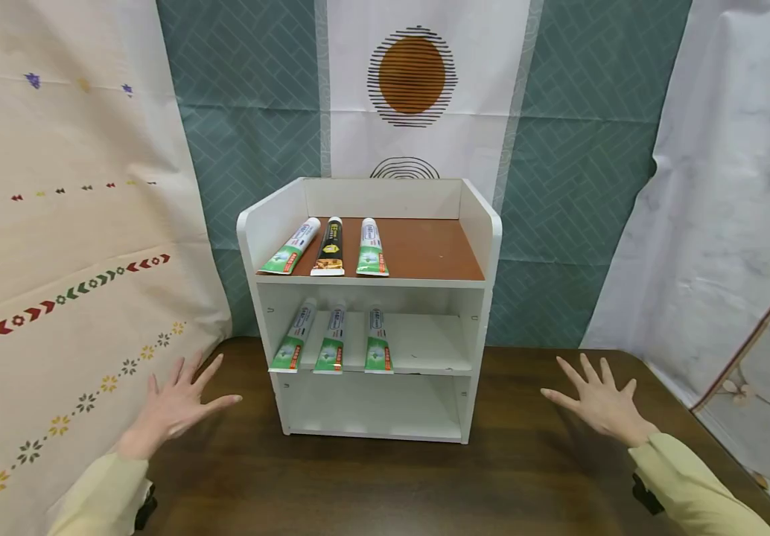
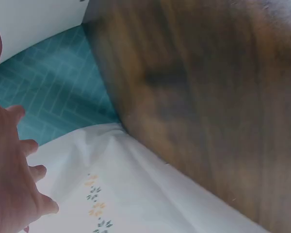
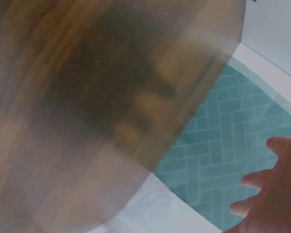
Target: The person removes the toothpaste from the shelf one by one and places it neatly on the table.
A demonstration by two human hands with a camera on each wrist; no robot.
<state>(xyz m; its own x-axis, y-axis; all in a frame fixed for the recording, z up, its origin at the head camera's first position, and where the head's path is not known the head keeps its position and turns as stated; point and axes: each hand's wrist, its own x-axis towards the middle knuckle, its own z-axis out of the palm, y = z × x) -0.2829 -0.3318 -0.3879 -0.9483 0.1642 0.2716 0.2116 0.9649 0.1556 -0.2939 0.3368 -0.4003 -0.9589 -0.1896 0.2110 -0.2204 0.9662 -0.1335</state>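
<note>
My left hand (image 1: 173,406) is spread with straight fingers to the left of a white shelf unit (image 1: 374,406), holding nothing. On the other side my right hand (image 1: 599,402) is likewise spread and holds nothing, above the table. Three toothpaste tubes lie on the unit's brown top: a green-and-white tube (image 1: 293,246), a black tube (image 1: 329,247) and another green-and-white tube (image 1: 371,248). The middle shelf carries three more green-and-white toothpaste tubes, a left one (image 1: 294,336), a centre one (image 1: 333,339) and a right one (image 1: 377,341), their flat ends at the front edge.
The dark wooden table (image 1: 371,487) bears the unit. A patterned cream cloth (image 1: 77,283) hangs at the left, a white cloth (image 1: 713,186) at the right, and a teal cloth (image 1: 593,171) behind. The unit's bottom compartment has low side walls at its ends.
</note>
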